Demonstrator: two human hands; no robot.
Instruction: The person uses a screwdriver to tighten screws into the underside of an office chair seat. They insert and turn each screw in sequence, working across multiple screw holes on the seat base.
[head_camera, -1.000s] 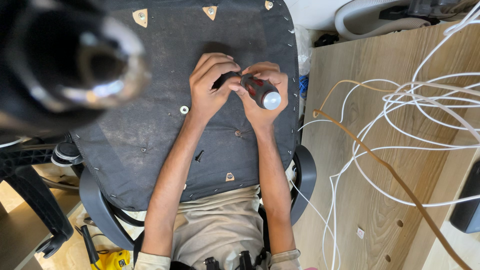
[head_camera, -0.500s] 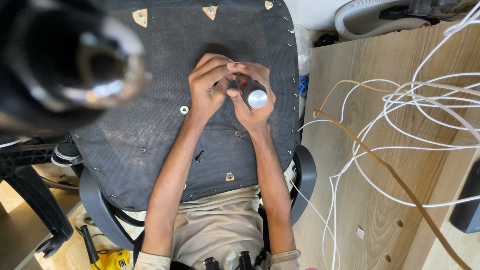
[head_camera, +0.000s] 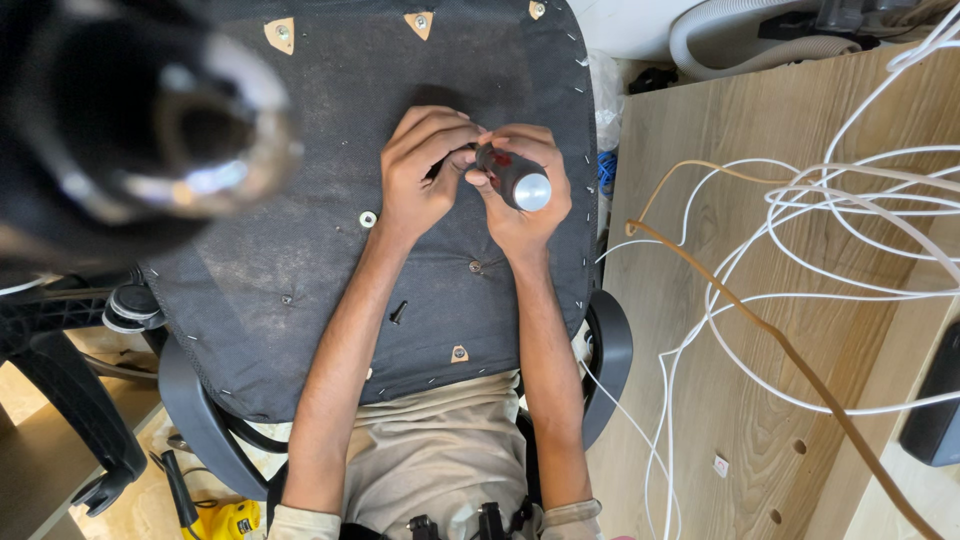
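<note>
**Hands meet over an upturned chair seat**

Dark fabric of an upturned chair seat underside (head_camera: 300, 250) fills the middle, with a wooden panel (head_camera: 700, 330) and loose white cables (head_camera: 850, 230) to the right. Right hand (head_camera: 520, 195) has its grip wrapped around a dark screwdriver handle (head_camera: 518, 180) with a silver end. Left hand (head_camera: 425, 170) pinches at the tool's front end, fingers pressed together. A loose black screw (head_camera: 398, 313) lies on the fabric nearby.

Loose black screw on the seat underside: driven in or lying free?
Lying free: the black screw rests on its side on the fabric, apart from both hands.
</note>
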